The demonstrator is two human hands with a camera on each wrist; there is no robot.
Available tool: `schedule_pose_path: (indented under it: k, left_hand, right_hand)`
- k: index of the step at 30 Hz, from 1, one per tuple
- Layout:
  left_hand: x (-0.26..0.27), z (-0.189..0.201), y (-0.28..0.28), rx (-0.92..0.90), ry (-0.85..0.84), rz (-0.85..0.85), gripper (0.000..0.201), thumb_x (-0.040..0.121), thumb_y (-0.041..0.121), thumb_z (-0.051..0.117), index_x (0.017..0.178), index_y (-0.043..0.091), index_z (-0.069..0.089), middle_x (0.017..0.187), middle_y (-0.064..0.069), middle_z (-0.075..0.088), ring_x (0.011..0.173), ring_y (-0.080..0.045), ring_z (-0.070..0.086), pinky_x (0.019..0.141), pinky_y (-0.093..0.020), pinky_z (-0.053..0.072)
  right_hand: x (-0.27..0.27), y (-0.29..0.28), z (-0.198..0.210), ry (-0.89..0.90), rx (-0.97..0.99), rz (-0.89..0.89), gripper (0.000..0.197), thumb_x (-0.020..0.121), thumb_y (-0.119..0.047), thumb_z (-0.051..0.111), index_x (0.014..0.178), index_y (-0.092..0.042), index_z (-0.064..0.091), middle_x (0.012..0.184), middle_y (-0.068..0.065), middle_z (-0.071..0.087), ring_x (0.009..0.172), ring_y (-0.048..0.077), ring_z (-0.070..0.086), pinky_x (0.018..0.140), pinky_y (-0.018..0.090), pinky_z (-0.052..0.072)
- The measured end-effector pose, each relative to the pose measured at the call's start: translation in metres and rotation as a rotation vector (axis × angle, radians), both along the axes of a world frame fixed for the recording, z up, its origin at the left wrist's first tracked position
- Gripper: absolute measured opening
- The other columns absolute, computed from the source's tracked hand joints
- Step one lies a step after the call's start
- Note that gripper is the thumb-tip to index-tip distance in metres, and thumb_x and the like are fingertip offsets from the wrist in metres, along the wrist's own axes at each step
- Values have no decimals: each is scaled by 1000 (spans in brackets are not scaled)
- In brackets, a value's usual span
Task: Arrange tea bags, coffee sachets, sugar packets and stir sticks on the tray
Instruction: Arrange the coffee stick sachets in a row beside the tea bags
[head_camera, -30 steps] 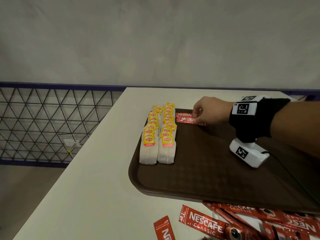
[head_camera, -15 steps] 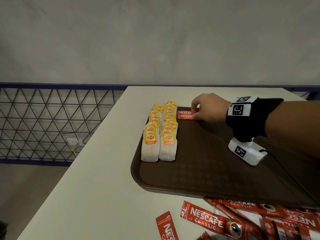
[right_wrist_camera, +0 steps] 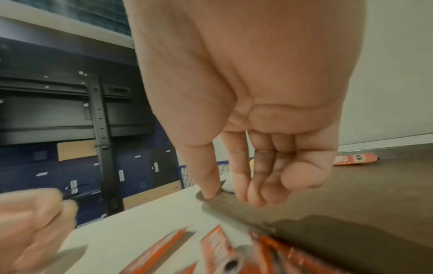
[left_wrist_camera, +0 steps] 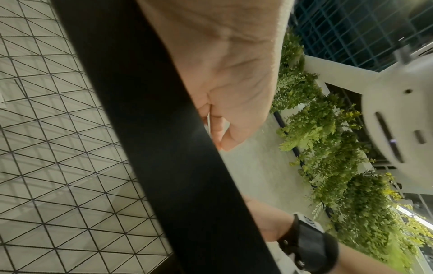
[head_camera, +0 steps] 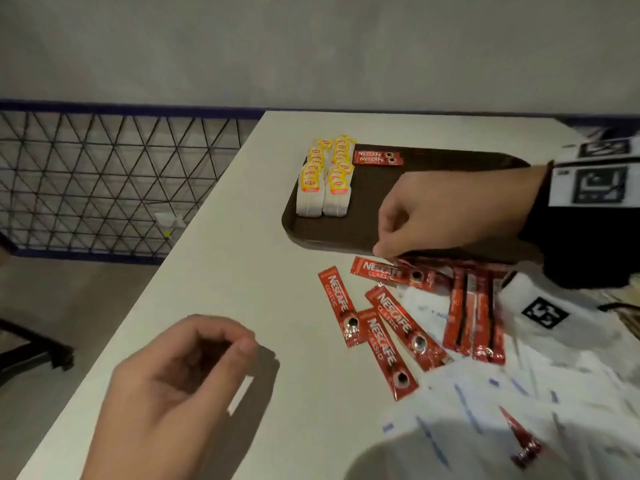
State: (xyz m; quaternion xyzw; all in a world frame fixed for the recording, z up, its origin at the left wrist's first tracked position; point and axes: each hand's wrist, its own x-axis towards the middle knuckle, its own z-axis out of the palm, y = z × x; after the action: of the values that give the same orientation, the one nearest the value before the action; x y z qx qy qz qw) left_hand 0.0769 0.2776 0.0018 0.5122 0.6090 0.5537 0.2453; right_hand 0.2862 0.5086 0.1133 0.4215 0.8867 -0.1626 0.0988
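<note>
The right hand (head_camera: pixel 446 216) hangs over the tray's (head_camera: pixel 450 157) near rim, fingers loosely spread and empty, likely reaching for the loose coffee sachets (head_camera: pixel 398 320) on the table. Two sachets (head_camera: pixel 378 157) already lie beside the tea bags (head_camera: pixel 325 178). The left hand (head_camera: pixel 173 386) hovers loosely curled, empty.

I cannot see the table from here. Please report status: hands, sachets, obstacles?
Left hand loosely curled, empty. Right hand reaching to loose coffee sachets on table, nothing gripped. Two sachets on tray beside tea bags. No obstacles.
</note>
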Motion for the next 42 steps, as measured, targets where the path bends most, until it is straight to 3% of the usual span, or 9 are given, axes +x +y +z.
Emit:
schedule_pose_path:
  k: [3,10,15,18,28,32,37,40,42]
  left_hand:
    - [8,10,0,12,-59,36,13,85,10,74,78,20,74,70,-3,71,63,-14,63,56,-21,49]
    - [12,12,-3,-32,-19,52,15,91,12,69,78,20,73,73,-1,71,65,-11,65,62,-31,52]
    - [12,16,-4,-48,-15,76,13,91,14,69,80,21,73,76,0,72,73,-18,69,73,-40,58]
    - [12,16,-5,-45,-5,86,11,91,16,69,81,21,73,77,1,72,77,-23,68,77,-45,59]
    - [11,17,-6,-22,-2,88,13,90,15,70,79,22,73,78,6,72,76,-16,68,76,-43,61]
    - [9,14,-5,-26,-11,86,12,90,15,69,81,22,73,79,6,72,76,-15,68,74,-38,61]
    - [12,17,-4,21,-84,67,10,92,21,71,100,27,69,97,8,73,92,-11,71,76,-36,62]
    - [17,21,-6,-11,-113,-7,40,82,47,76,118,40,60,116,11,66,106,-13,68,87,-45,60]
    - [29,26,-9,-61,-166,-83,52,77,48,81,123,38,58,114,2,68,96,-17,72,83,-42,62]
  right_hand:
    - [-1,-22,-16,-117,90,7,37,90,-55,66,85,-20,78,83,-4,76,78,14,72,75,38,62]
    - [-9,-44,-22,-90,237,-119,11,92,-23,72,95,-12,70,94,7,71,82,21,68,70,31,59]
    - [-14,-63,-3,249,-44,-327,22,85,-29,83,96,-11,77,83,1,76,71,13,70,59,24,54]
    - [-24,-80,-9,205,-179,-350,28,82,-28,85,93,-4,77,73,6,75,57,13,62,50,22,50]
    - [-53,-112,-18,-68,140,-179,34,89,-34,78,103,-6,67,90,5,68,82,19,66,81,29,56]
    - [-56,-117,-19,-58,94,-189,28,86,-25,79,104,-3,72,87,4,69,78,20,66,58,22,50]
    - [-43,-135,-12,118,-43,-109,17,88,-26,76,94,-10,75,82,4,78,58,11,65,48,20,48]
    - [-25,-155,-7,339,-207,-90,12,92,-26,74,93,-15,70,76,2,75,55,10,66,50,22,52]
    - [-10,-163,-7,438,-275,-54,12,90,-26,76,90,-16,69,77,3,75,60,15,68,57,29,56]
